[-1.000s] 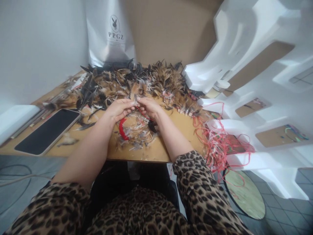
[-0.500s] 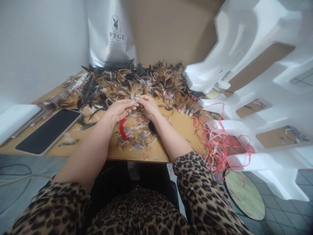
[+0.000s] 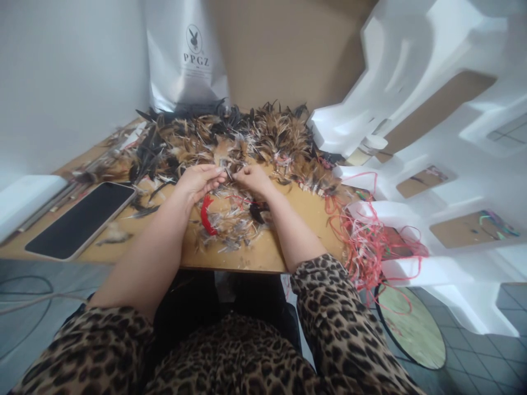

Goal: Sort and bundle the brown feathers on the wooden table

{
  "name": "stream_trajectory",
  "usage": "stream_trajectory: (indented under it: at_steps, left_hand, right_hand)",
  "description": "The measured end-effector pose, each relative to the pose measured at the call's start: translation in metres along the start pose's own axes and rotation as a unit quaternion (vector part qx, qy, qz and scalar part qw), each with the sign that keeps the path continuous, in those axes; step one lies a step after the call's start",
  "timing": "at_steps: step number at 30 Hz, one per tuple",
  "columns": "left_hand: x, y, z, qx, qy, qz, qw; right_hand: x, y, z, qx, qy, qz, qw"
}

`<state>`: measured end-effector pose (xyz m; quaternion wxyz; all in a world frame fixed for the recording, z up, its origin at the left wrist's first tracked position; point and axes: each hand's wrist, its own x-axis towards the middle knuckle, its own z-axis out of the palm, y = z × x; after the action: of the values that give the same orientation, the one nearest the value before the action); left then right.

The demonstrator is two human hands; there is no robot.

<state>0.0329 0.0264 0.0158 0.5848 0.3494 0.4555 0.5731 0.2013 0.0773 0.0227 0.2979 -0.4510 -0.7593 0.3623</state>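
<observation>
Both hands sit a touch lower vs 1 s ago, and the small feather bundle [image 3: 228, 171] between them now shows at the fingertips instead of up against the pile. Left hand [image 3: 197, 182] and right hand [image 3: 256, 180] meet fingertip to fingertip, each w/ a narrow pinch grip on the bundle: thumb and forefinger pressed together, other fingers curled in. Wrists are raised a bit off the surface [image 3: 284, 241], forearms bare and angled inward, leopard-print sleeves [image 3: 329, 307] pushed back to the elbows.

Just below the grip lie loose feather scraps [image 3: 230, 225] w/ a red strip [image 3: 206, 215] curving under the left wrist. Just beyond the grip spreads the big feather pile [image 3: 230, 137], brown, tan and black. Behind that stands a silver bag [image 3: 185, 55] printed "PPGZ" under a rabbit-head logo; smaller print beneath is too small to read.

Well left of the grip a phone [image 3: 82, 219] lies face up, screen dark. Right of the grip, a tangle of red and pink string [image 3: 366, 241] hangs over the surface edge, touching white foam packing [image 3: 432, 109].
</observation>
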Motion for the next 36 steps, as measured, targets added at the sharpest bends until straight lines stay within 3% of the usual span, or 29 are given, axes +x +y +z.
stream_trajectory:
  at_steps: [4, 11, 14, 17, 20, 23, 26, 36]
  left_hand:
    - [0.002, -0.001, -0.001, -0.021, 0.019, -0.005, 1.0]
    - [0.001, -0.001, -0.001, -0.03, 0.015, -0.008, 0.999]
    - [0.001, -0.001, 0.0, -0.029, 0.015, -0.009, 0.999]
    - [0.002, -0.001, -0.001, -0.026, 0.013, -0.012, 0.999]
    - [0.003, -0.002, -0.001, -0.03, 0.008, -0.012, 0.999]
    - [0.003, 0.0, -0.001, -0.05, 0.007, -0.016, 0.999]
    - [0.0, 0.002, 0.002, -0.077, -0.007, -0.033, 0.996]
    - [-0.006, -0.004, 0.012, -0.123, -0.101, -0.11, 0.981]
  right_hand:
    - [-0.001, 0.004, -0.005, -0.173, -0.036, 0.034, 0.984]
    - [-0.002, 0.005, 0.014, -0.167, 0.005, 0.012, 0.986]
    - [0.002, 0.009, 0.007, -0.099, -0.013, 0.022, 0.995]
    - [0.004, 0.014, -0.005, 0.068, 0.006, 0.051, 0.996]
    - [0.005, 0.015, -0.013, 0.245, 0.025, 0.07, 0.967]
    - [0.005, 0.013, -0.017, 0.358, 0.015, 0.051, 0.932]
    - [0.005, 0.01, -0.016, 0.398, 0.021, 0.022, 0.917]
    - [0.001, -0.008, 0.014, 0.381, 0.078, 0.0, 0.921]
